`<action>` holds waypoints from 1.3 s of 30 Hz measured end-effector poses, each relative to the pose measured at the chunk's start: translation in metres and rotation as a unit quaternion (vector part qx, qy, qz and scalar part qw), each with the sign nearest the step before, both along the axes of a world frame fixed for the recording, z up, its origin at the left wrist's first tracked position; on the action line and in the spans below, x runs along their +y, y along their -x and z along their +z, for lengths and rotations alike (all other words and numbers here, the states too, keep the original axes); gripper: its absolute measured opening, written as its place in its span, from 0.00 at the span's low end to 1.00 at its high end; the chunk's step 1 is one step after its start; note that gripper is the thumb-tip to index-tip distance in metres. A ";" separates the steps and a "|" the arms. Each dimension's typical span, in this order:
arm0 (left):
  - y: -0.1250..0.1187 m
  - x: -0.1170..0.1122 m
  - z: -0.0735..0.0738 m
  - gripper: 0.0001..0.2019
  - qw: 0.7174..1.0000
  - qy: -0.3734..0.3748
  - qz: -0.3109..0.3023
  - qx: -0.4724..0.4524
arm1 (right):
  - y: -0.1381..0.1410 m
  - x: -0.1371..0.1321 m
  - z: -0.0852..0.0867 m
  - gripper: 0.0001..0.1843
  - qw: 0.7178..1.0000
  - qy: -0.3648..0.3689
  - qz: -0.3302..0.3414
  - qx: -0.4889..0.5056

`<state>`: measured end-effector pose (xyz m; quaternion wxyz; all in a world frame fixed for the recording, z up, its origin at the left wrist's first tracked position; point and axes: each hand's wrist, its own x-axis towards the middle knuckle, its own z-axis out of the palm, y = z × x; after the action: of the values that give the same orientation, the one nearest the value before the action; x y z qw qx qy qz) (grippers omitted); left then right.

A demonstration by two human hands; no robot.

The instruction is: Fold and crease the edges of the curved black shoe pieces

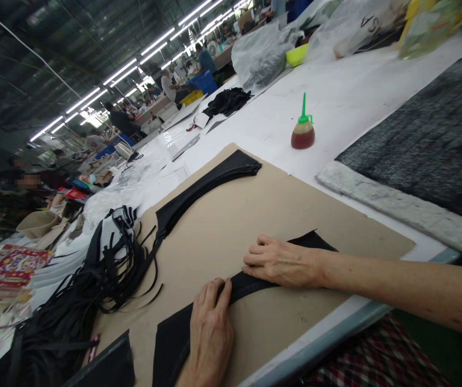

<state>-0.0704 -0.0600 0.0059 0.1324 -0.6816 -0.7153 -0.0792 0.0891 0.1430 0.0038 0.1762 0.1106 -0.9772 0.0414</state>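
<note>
A black curved piece of sheet material (174,336) lies on a large tan board (222,226), its far end showing beyond my right wrist. My left hand (210,328) grips its inner curved edge, thumb and fingers closing together there. Farther along the same piece, my right hand (279,262) presses down with curled fingers bunched on the edge. Both hands cover parts of the piece. Toward the back of the board rests a stack of similar black curved pieces (202,188). Another black piece (107,365) sits at the lower left, partly cut off by the frame.
A tangle of black strips (65,317) spreads over the board's left side. Beyond the board stands an oil bottle with a green spout (303,134). A dark textured sheet (424,134) lies on a pale slab (392,204) at right. Several people sit farther back.
</note>
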 end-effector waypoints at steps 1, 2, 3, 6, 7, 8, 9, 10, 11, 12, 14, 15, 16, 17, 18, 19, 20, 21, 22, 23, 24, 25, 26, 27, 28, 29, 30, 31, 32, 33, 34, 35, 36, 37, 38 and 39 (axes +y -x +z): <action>-0.001 0.004 0.002 0.25 1.000 -0.002 -0.010 -0.014 | 0.001 0.000 0.000 0.05 1.000 -0.001 -0.002 -0.001; -0.003 0.007 0.002 0.24 0.999 -0.005 -0.019 -0.025 | 0.001 0.000 -0.001 0.04 1.000 -0.002 -0.004 0.000; -0.006 0.011 0.003 0.25 0.999 -0.008 -0.026 -0.033 | 0.002 0.000 -0.002 0.04 1.000 -0.003 -0.005 0.002; -0.014 0.019 -0.002 0.25 0.998 -0.008 -0.040 -0.046 | 0.003 -0.002 -0.003 0.04 1.000 -0.010 -0.011 0.009; -0.017 0.020 -0.004 0.25 0.998 -0.008 -0.041 -0.047 | 0.003 -0.002 -0.003 0.03 1.000 -0.012 -0.011 0.009; -0.019 0.021 -0.006 0.25 0.998 -0.008 -0.038 -0.047 | 0.003 -0.002 -0.003 0.03 1.000 -0.015 -0.009 0.010; -0.021 0.021 -0.008 0.24 0.998 -0.007 -0.033 -0.046 | 0.002 -0.001 -0.002 0.04 1.000 -0.018 -0.003 0.012; -0.022 0.021 -0.009 0.23 0.999 -0.006 -0.028 -0.044 | 0.001 0.000 -0.001 0.05 1.000 -0.022 0.004 0.014; -0.022 0.021 -0.009 0.23 0.999 -0.004 -0.025 -0.042 | 0.000 0.001 0.000 0.06 0.999 -0.026 0.010 0.018; -0.022 0.021 -0.010 0.22 0.999 -0.002 -0.022 -0.042 | -0.001 0.003 0.001 0.07 0.999 -0.030 0.013 0.021; -0.022 0.021 -0.009 0.22 0.999 0.001 -0.020 -0.040 | -0.005 0.008 0.002 0.09 0.999 -0.035 0.015 0.022; -0.021 0.021 -0.009 0.22 0.999 0.004 -0.019 -0.038 | -0.007 0.011 0.002 0.10 0.999 -0.035 0.015 0.019; -0.020 0.021 -0.009 0.23 0.999 0.007 -0.018 -0.036 | -0.010 0.014 0.002 0.10 0.999 -0.035 0.016 0.016; -0.019 0.021 -0.010 0.25 0.999 0.014 -0.019 -0.032 | -0.012 0.017 0.002 0.10 0.999 -0.035 0.017 0.014; -0.018 0.021 -0.010 0.26 0.999 0.022 -0.023 -0.027 | -0.015 0.020 0.002 0.10 0.999 -0.035 0.018 0.012; -0.018 0.022 -0.011 0.28 0.999 0.032 -0.027 -0.021 | -0.018 0.023 0.002 0.10 0.999 -0.035 0.018 0.011; -0.017 0.022 -0.011 0.29 0.999 0.041 -0.031 -0.015 | -0.021 0.025 0.001 0.10 0.999 -0.037 0.018 0.010; -0.016 0.023 -0.012 0.30 0.998 0.049 -0.033 -0.007 | -0.024 0.027 0.001 0.10 0.999 -0.039 0.017 0.009; -0.016 0.024 -0.012 0.31 0.998 0.056 -0.032 0.001 | -0.027 0.029 0.001 0.10 0.999 -0.041 0.016 0.006; -0.017 0.025 -0.012 0.31 0.998 0.061 -0.030 0.010 | -0.030 0.031 0.000 0.11 0.999 -0.044 0.014 0.004; -0.017 0.026 -0.011 0.32 0.997 0.065 -0.027 0.019 | -0.033 0.033 0.000 0.11 0.999 -0.046 0.013 0.002; -0.019 0.027 -0.011 0.32 0.997 0.069 -0.027 0.028 | -0.036 0.035 -0.001 0.11 0.999 -0.047 0.011 0.001; -0.020 0.029 -0.009 0.32 0.996 0.074 -0.025 0.036 | -0.039 0.036 -0.001 0.11 0.999 -0.047 0.009 0.002; -0.022 0.030 -0.008 0.32 0.996 0.079 -0.020 0.042 | -0.041 0.037 -0.002 0.10 0.999 -0.045 0.006 0.005; -0.023 0.031 -0.006 0.32 0.995 0.085 -0.013 0.047 | -0.043 0.039 -0.002 0.10 0.999 -0.044 0.004 0.010; -0.025 0.032 -0.005 0.32 0.995 0.092 -0.006 0.050 | -0.045 0.039 -0.003 0.10 0.999 -0.042 0.002 0.016; -0.025 0.032 -0.003 0.32 0.994 0.098 -0.001 0.052 | -0.046 0.040 -0.004 0.10 0.999 -0.041 0.000 0.019; -0.026 0.033 -0.001 0.32 0.993 0.103 -0.001 0.052 | -0.047 0.040 -0.004 0.09 0.999 -0.041 -0.002 0.020; -0.026 0.034 0.000 0.32 0.993 0.104 -0.005 0.050 | -0.048 0.041 -0.004 0.09 0.999 -0.040 -0.003 0.021; -0.026 0.034 0.002 0.32 0.994 0.101 -0.011 0.047 | -0.048 0.041 -0.005 0.09 0.999 -0.041 -0.005 0.020; -0.026 0.035 0.003 0.32 0.995 0.093 -0.015 0.042 | -0.048 0.040 -0.005 0.08 0.999 -0.041 -0.007 0.021; -0.026 0.037 0.003 0.32 0.996 0.081 -0.017 0.035 | -0.048 0.040 -0.005 0.08 0.999 -0.040 -0.008 0.022; -0.027 0.039 0.003 0.31 0.997 0.066 -0.016 0.025 | -0.049 0.040 -0.004 0.08 0.999 -0.040 -0.010 0.025; -0.029 0.042 0.003 0.29 0.999 0.050 -0.017 0.012 | -0.049 0.039 -0.004 0.08 0.999 -0.040 -0.012 0.027; -0.032 0.045 0.002 0.28 0.999 0.037 -0.022 -0.005 | -0.049 0.039 -0.003 0.08 0.999 -0.040 -0.015 0.030; -0.036 0.049 0.000 0.27 0.999 0.026 -0.032 -0.025 | -0.049 0.038 -0.003 0.08 0.998 -0.042 -0.019 0.031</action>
<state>-0.0345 -0.0115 0.0057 0.0943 -0.7054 -0.6977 -0.0814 0.1386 0.1811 0.0012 0.2021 0.1009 -0.9741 -0.0060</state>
